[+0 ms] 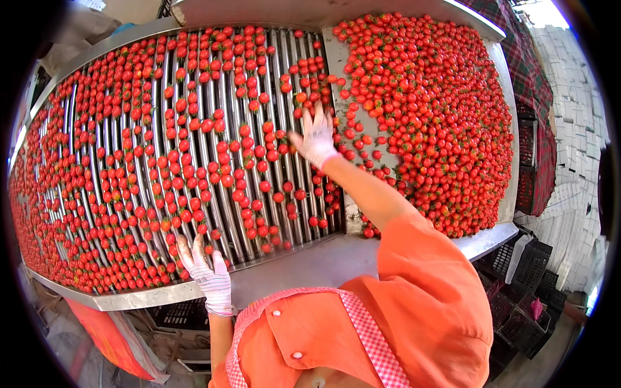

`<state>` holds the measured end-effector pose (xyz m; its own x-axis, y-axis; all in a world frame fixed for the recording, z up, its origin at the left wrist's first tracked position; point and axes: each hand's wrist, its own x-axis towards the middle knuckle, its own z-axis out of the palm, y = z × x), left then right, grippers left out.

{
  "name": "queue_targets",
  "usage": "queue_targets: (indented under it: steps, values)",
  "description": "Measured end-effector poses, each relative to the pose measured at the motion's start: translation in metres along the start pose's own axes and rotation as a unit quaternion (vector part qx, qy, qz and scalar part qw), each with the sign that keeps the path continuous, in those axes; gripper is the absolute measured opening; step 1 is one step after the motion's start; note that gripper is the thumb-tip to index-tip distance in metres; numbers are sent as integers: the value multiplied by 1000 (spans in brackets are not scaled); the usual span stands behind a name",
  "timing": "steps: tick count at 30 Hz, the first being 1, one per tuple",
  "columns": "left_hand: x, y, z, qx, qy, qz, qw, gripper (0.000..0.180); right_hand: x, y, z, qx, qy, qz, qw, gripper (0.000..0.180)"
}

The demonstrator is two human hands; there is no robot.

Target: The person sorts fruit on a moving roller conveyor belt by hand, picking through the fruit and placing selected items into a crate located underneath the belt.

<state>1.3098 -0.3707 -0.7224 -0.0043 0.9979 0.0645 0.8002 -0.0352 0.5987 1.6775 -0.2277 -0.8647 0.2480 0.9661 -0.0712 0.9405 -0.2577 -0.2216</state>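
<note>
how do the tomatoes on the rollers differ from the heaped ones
The roller tomatoes lie mostly in lines; the heaped tomatoes lie jumbled and packed close. Gaps between roller tomatoes show metal rollers, while heaped tomatoes hide much of their plate. Both are round and red.

cherry tomatoes (446, 123) | red, round, some green-stemmed | rows along rollers (278, 107), heap at right

Over on the left, tomatoes (185, 159) lie across the roller bed (283, 52); to its right, on the adjoining tray (374, 124), more of them sit heaped. A ledge (304, 268) runs along the near side, with the person (420, 304) just before it. Crates (535, 260) stand stacked beyond the tray's near right corner.
</note>
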Motion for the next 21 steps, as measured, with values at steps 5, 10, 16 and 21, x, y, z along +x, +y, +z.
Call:
queue_targets:
  steps: [5,10,16,21]
  values:
    - [5,17,10,26,-38,14,999,50,-58,12,7,115,-4,-105,988,59]
    - [6,21,14,28,-46,5,999,51,29,55,23,180,170,-26,969,37]
    - [4,24,13,31,-17,7,999,51,102,80,35,59,53,45,996,33]
    - [-1,28,22,-3,-18,-18,1000,50,115,66,13,-83,-69,13,994,42]
